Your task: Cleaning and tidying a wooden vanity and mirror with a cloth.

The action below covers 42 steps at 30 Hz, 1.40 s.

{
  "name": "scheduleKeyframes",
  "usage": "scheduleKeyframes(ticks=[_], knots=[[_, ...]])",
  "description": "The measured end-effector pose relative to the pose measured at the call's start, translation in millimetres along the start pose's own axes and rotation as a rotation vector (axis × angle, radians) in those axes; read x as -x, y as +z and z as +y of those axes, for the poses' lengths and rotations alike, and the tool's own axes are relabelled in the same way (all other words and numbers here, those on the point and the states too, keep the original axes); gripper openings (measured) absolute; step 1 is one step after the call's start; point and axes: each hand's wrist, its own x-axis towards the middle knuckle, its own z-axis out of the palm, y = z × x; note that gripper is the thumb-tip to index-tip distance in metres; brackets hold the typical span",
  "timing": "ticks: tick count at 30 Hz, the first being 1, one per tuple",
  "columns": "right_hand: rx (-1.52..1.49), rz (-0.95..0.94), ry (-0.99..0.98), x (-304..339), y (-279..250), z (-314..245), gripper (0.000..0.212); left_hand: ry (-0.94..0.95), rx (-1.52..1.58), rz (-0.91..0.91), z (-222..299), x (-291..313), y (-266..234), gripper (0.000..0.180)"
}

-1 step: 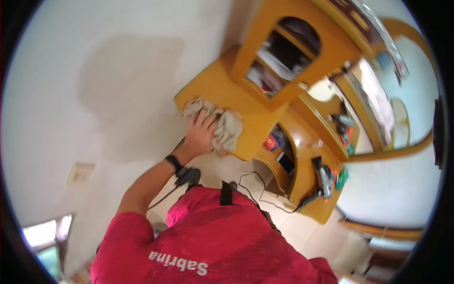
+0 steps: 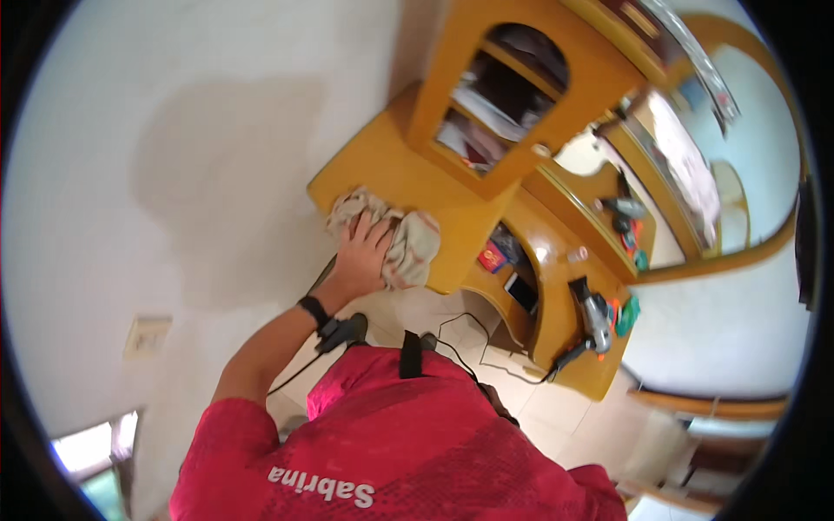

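- Forearm point(image 2: 265, 356) with a black wristband point(image 2: 314, 306) reaches forward from the red shirt point(image 2: 365, 434); the right hand cannot be made out.
- Little has changed since the other picture: the view has shifted slightly, and the left hand point(image 2: 360, 262) is on the cloth point(image 2: 413, 252) in both, at about the same part of the desk point(image 2: 352, 171). Hand and cloth therefore remain together.
- Grip: fingers slightly spread and laid over the cloth; no pinch shows, though the thumb's position cannot be told.
- The cloth lies crumpled on the desk, near its front edge. Its long axis slants from upper left, on the wall point(image 2: 87, 243) side, to lower right, toward the rounded corner; bunched up, it has no clear pointing end.
- Beyond the cloth stands a wooden cabinet point(image 2: 426, 130) with an arched opening.
- Farther right are a phone point(image 2: 521, 293), a hair dryer point(image 2: 596, 321) and a mirror point(image 2: 760, 113).
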Motion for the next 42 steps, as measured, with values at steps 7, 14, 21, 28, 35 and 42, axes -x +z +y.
scheduleKeyframes(ticks=[7, 14, 21, 28, 35, 42], knots=[[-0.082, -0.056, 0.402, -6.9, -0.3, -39.5, 0.037, 0.276, -0.104, -0.298, 81.4, -81.0, 13.3, 0.084], [-0.222, 0.054, 0.484, 0.5, -0.3, -34.5, 0.022, 0.321, -0.119, -0.204, 152.9, -153.4, 52.9, 0.068], [-0.386, 0.129, 0.600, 29.8, 14.8, 27.6, 0.017, 0.241, -0.196, -0.414, 197.0, -250.8, 57.2, 0.022], [-0.559, 0.075, 0.711, 53.3, 45.5, 99.5, 0.016, 0.536, -0.455, 0.089, 208.7, -353.5, 62.8, 0.027], [-0.602, 0.195, 0.741, 57.2, 14.6, 92.3, 0.014, 0.408, -0.974, -0.539, 222.3, -344.9, 114.2, 0.064], [-0.762, 0.210, 0.768, 78.6, -2.5, 69.1, 0.010, 0.382, -0.821, -0.518, 212.1, -352.7, 116.3, 0.076]])
